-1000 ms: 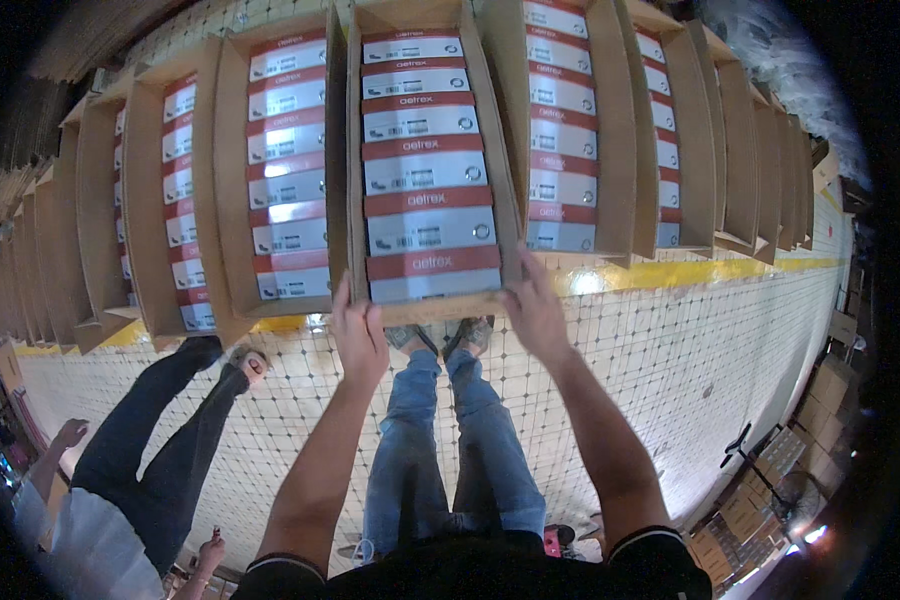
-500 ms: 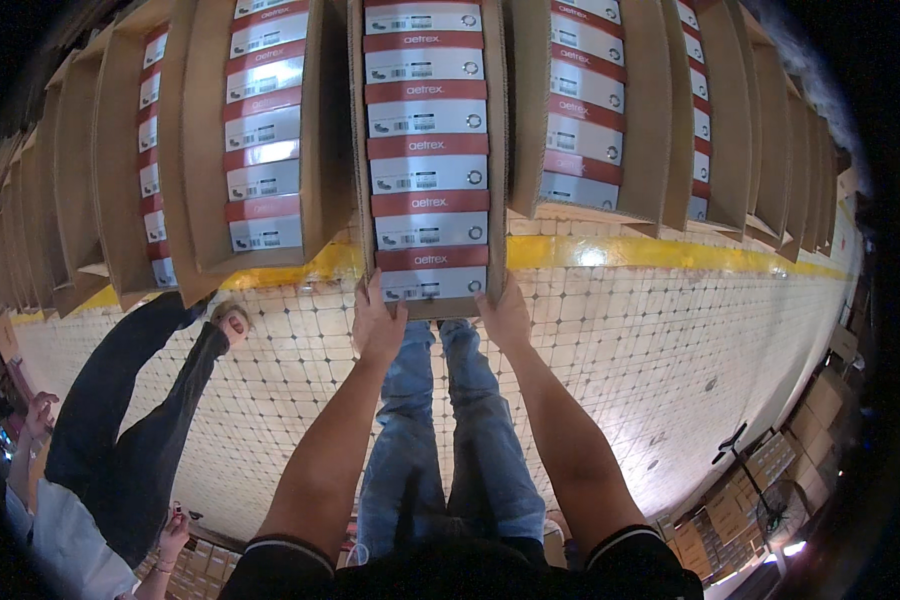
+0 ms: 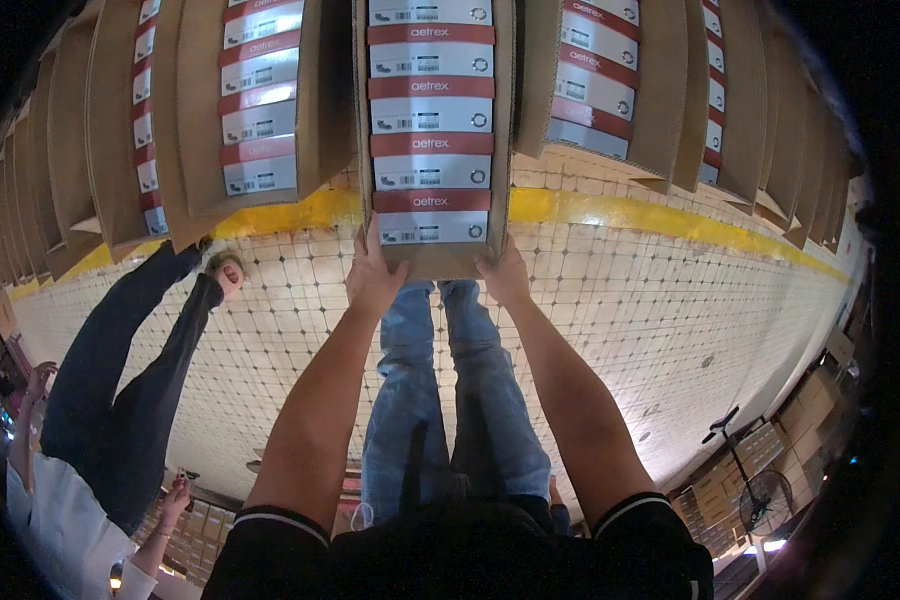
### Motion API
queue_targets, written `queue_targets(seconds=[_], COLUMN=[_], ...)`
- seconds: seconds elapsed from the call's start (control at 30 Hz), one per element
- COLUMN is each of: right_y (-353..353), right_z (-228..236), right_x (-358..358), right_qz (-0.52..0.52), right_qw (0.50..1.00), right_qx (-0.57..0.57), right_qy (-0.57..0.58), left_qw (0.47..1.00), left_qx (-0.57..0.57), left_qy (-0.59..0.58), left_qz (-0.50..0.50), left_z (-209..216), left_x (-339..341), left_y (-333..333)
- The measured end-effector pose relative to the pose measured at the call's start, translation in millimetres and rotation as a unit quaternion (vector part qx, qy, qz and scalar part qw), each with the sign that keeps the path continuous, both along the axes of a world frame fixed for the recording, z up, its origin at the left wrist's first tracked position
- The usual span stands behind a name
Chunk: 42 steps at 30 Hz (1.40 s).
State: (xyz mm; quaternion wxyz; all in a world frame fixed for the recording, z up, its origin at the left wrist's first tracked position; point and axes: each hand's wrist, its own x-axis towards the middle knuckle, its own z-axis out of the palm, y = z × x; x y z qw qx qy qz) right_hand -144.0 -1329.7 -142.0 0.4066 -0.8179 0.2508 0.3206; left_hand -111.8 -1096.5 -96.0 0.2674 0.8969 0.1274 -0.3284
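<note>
Cardboard carton [image 3: 445, 265], open-faced and filled with a column of red-and-white shoeboxes [image 3: 432, 175]. Its near end is extended past the near ends of adjoining cartons [image 3: 325, 100], with the yellow stripe [image 3: 590, 210] of the tiled floor [image 3: 610, 300] overlapped in view. The near left corner is gripped by the left hand [image 3: 375, 275], the near right by the right hand [image 3: 503, 270] — each corner pinched between thumb and fingers; whether the partly hidden fingers are spread cannot be told.
</note>
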Motion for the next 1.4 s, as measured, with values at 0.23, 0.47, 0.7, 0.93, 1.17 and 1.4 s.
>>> queue_targets(seconds=[0.23,0.47,0.7,0.93,1.17,1.4], right_y=[26,32,33,31,30,32], right_z=[0,9,6,0,-8,-11], right_x=[14,16,14,13,6,4], right_qz=[-0.098,-0.048,-0.038,-0.031,-0.028,-0.040], right_qw=[0.973,0.974,0.977,0.975,0.978,0.979], right_qx=[-0.106,-0.169,-0.160,-0.160,-0.158,-0.158], right_qy=[0.181,0.144,0.138,0.151,0.132,0.123], left_qw=[1.000,1.000,0.999,0.998,0.999,0.999], left_qx=[0.005,0.011,0.029,0.035,0.020,0.026], left_qy=[0.000,-0.011,-0.004,0.021,-0.008,-0.009], left_qz=[-0.007,-0.025,-0.037,-0.037,-0.028,-0.034], left_z=[-3,-1,-1,-5,-8,-10], left_x=[0,2,2,2,-1,-2], left_y=[2,-1,-1,1,2,2])
